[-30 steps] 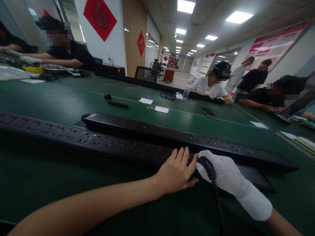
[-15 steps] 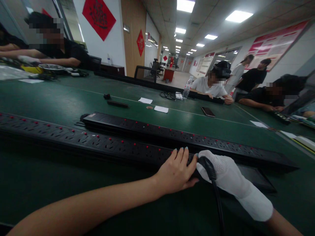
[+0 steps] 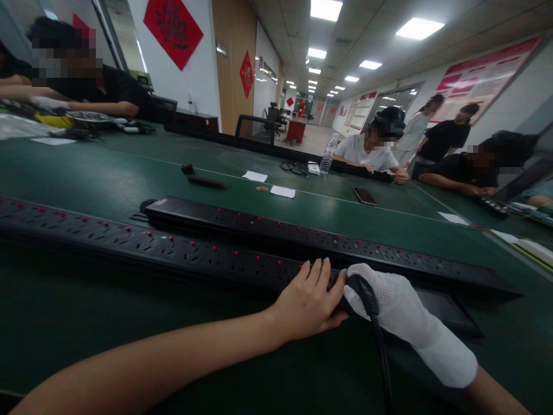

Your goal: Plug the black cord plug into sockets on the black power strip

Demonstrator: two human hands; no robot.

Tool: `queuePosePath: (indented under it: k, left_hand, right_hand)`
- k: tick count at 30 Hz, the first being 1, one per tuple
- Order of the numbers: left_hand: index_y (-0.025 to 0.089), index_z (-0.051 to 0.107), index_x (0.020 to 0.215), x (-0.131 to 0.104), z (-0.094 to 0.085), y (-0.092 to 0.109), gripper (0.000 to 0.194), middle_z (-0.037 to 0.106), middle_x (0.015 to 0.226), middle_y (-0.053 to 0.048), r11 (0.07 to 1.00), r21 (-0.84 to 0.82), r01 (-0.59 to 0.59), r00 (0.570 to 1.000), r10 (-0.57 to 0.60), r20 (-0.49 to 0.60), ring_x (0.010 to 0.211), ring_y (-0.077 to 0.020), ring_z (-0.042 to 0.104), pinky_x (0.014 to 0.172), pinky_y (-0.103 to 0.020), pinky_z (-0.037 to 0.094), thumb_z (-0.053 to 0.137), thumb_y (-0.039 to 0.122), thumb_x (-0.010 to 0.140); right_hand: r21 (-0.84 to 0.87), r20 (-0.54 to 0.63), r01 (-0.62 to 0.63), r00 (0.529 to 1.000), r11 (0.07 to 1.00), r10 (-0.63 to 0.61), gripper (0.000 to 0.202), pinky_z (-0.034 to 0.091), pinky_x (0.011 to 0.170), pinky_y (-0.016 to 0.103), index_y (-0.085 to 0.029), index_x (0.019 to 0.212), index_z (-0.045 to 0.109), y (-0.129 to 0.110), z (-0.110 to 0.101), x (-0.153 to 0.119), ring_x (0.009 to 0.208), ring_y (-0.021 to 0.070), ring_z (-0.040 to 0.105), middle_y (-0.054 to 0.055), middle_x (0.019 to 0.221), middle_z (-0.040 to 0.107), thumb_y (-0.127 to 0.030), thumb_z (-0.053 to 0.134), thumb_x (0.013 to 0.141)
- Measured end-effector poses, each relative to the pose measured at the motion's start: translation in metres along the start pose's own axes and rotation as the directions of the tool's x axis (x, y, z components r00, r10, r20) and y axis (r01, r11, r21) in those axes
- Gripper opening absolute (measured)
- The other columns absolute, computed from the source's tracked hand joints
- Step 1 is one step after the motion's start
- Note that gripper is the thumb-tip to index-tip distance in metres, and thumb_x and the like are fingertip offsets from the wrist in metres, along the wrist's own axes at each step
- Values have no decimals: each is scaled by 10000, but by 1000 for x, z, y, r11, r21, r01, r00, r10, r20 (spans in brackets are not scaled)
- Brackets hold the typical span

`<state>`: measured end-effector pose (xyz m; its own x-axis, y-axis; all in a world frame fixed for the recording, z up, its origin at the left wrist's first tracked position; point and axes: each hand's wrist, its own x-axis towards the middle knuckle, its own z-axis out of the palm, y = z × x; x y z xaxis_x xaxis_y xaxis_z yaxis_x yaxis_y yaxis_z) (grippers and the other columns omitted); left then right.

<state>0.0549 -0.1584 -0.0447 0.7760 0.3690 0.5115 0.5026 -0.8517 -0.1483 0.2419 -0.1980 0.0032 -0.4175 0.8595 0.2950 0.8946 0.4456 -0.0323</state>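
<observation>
A long black power strip (image 3: 192, 258) with a row of red lights or buttons runs across the green table from the left edge to my hands. My bare left hand (image 3: 309, 297) grips its right end, fingers over the far side and thumb on the near side. In a white glove, my right hand (image 3: 384, 297) closes round a black power plug (image 3: 362, 291) at that same end. A thick black cable (image 3: 382, 357) hangs from the plug toward me. The plug's front and the strip's end face are hidden by my hands.
Behind lies a second black power strip (image 3: 276, 227). A dark flat object (image 3: 451, 311) is right of my glove. Farther off are a phone (image 3: 365, 196), paper slips (image 3: 283, 191), a short black bar (image 3: 206, 182) and a water bottle (image 3: 329, 154). Several people sit around the table.
My hands, the power strip and the plug stay almost where they were. At the far left, a seated person has leaned slightly to the left.
</observation>
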Motion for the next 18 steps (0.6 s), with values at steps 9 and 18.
queuePosePath:
  k: [9,18]
  left_hand:
    - [90,358,1252,0,0,0,585,445,1232,-232,1000,13,1,1000,-1,3,1135,-324,428,881,-421,344,324,508,844]
    - [84,347,1260,0,0,0,581,442,1230,-236,1000,-3,4,1000,-4,10,1134,-341,425,883,-430,343,300,496,854]
  right_hand:
    - [4,10,-15,1000,1000,15,200,431,569,218,-180,882,501,-2,-2,2,623,125,579,28,736,596,-360,483,798]
    - [-6,-1,6,1000,1000,-6,197,434,591,228,-178,912,499,0,-1,1,648,129,582,38,770,601,-345,467,812]
